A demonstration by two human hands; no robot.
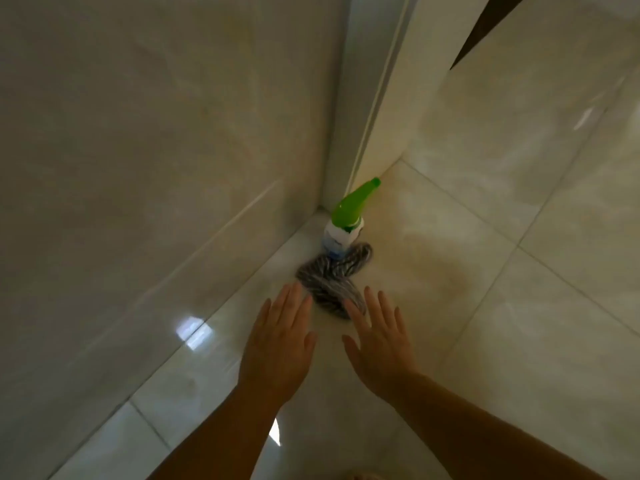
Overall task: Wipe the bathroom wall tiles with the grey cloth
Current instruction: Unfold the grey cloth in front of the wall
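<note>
My forearms are cut off at the bottom edge. My left hand [277,344] and right hand [379,344] are flat, fingers straight, holding nothing; whether their tips touch the cloth [329,284] is unclear. It lies crumpled, grey and streaky, on the glossy floor [467,306] beside the wall tiles [138,140], partly hidden by 1 green-capped bottle [344,226].

Glossy wall tiles [138,133]; ribbed grey cloth [325,277]; green plastic bottle [346,220].
</note>
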